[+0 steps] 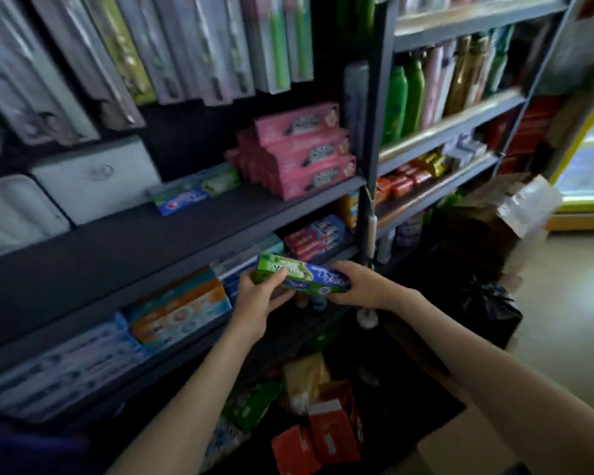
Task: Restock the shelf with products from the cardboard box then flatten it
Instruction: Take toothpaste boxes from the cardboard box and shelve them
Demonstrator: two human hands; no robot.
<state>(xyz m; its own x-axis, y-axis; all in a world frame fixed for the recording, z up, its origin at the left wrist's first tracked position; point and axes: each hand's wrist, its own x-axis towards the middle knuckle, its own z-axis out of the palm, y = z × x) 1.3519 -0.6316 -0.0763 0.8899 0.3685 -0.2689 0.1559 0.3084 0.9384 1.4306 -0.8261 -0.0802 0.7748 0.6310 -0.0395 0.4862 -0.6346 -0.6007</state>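
Observation:
A green and blue toothpaste box [302, 274] is held level in front of the lower shelf, between both hands. My left hand [259, 298] grips its green left end, thumb on top. My right hand [359, 286] grips its blue right end from below and behind. Above, on the dark middle shelf [151, 241], a matching green and blue box [194, 192] lies beside a stack of pink boxes [299, 154]. A brown cardboard box [477, 228] stands at the right, dim and partly hidden.
Toothpaste boxes [179, 305] fill the lower shelf. Toothbrush packs [186, 46] hang at the top. Green and pink bottles [426, 87] line the right-hand shelves. Red and green packets [319, 433] lie low down by my arms. A black bag [487, 310] sits on the floor at right.

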